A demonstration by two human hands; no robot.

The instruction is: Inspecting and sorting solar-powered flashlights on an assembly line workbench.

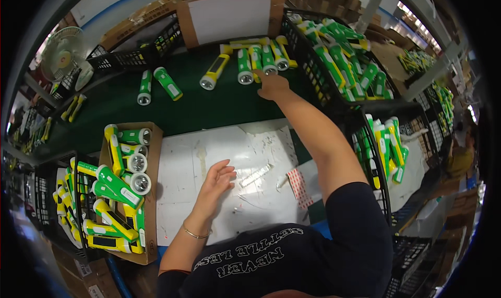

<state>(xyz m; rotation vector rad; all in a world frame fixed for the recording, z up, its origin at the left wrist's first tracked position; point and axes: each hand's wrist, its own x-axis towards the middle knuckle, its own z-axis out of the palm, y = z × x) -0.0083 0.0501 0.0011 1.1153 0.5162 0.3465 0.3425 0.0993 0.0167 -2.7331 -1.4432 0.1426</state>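
My left hand point(215, 183) hovers over a white work board point(177, 157), fingers loosely apart and nothing in them. A bracelet circles that wrist. My right hand point(273, 85) reaches out to the far side of a dark green surface, at the near end of a green and yellow flashlight point(256, 57). Its visible thumb and forefinger are spread; the other fingers are partly hidden. That flashlight stands in a row with several others, beside a green flashlight point(244, 65) on its left. Farther left lies a yellow flashlight with a dark panel point(215, 71).
A cardboard box point(151, 193) heaped with flashlights stands left of the board. Black crates of flashlights point(313, 84) flank the right side. Two green flashlights point(167, 84) lie at the far left. A red-dotted strip point(300, 188) rests on the board's right edge.
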